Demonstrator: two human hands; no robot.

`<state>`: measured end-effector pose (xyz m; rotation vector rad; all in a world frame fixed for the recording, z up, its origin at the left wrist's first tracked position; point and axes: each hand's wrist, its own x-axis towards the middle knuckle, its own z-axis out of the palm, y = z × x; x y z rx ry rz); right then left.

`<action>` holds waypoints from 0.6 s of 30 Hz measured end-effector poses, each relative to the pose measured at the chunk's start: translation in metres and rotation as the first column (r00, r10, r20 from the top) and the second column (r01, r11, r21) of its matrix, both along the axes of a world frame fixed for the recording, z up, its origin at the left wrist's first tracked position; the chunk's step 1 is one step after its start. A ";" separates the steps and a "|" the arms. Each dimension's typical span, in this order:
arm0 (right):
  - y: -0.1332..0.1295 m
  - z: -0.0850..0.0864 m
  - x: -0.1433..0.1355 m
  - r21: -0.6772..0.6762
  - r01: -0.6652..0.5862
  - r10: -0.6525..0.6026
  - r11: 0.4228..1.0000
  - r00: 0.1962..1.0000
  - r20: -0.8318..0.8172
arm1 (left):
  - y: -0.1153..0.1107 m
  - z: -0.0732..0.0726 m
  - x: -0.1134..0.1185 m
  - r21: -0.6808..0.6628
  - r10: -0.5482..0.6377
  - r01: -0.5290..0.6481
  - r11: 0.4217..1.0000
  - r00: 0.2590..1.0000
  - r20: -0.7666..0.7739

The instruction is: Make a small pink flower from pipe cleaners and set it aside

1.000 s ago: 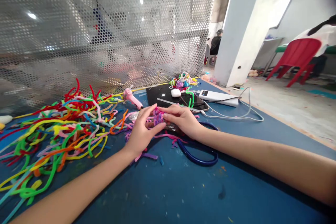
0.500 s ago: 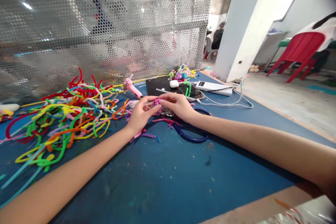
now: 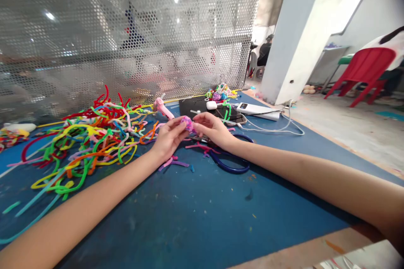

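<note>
Between my two hands, just above the table, is a small fuzzy ball of pink and purple pipe cleaner [image 3: 187, 124]. My left hand [image 3: 168, 138] pinches it from the left with thumb and fingers. From the other side, the fingertips of my right hand [image 3: 214, 129] close on its right edge. Below my right wrist lie scissors with dark blue handles [image 3: 232, 170], partly covered by my hand. Short pink and purple pipe cleaner pieces [image 3: 176, 164] lie under and beside my hands.
A large tangle of coloured pipe cleaners [image 3: 85, 147] spreads over the left of the blue table [image 3: 195, 214]. Behind my hands are a pink glue gun-like tool [image 3: 164, 108], a white earbud case [image 3: 211, 105], a white power bank [image 3: 259, 111] with a cable, and a perforated metal screen [image 3: 142, 50].
The pink and purple ball shows more fully between my fingers, which have shifted and turned it. The whole view has moved slightly, with the scene sitting a little lower and further right.
</note>
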<state>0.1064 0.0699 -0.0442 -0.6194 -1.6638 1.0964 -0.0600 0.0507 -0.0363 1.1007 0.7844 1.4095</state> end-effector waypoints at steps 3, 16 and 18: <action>-0.003 0.000 0.000 0.095 -0.045 0.036 0.994 0.995 0.089 | 0.003 -0.001 -0.002 -0.008 -0.005 0.005 1.000 0.998 0.066; 0.002 0.001 0.008 0.307 0.192 -0.258 0.932 0.947 0.190 | -0.004 -0.003 0.004 -0.088 -0.134 0.133 0.987 0.991 -0.006; 0.001 0.003 0.008 0.324 0.220 -0.298 0.920 0.930 0.214 | -0.003 -0.002 0.003 -0.121 -0.158 0.153 0.981 0.987 -0.033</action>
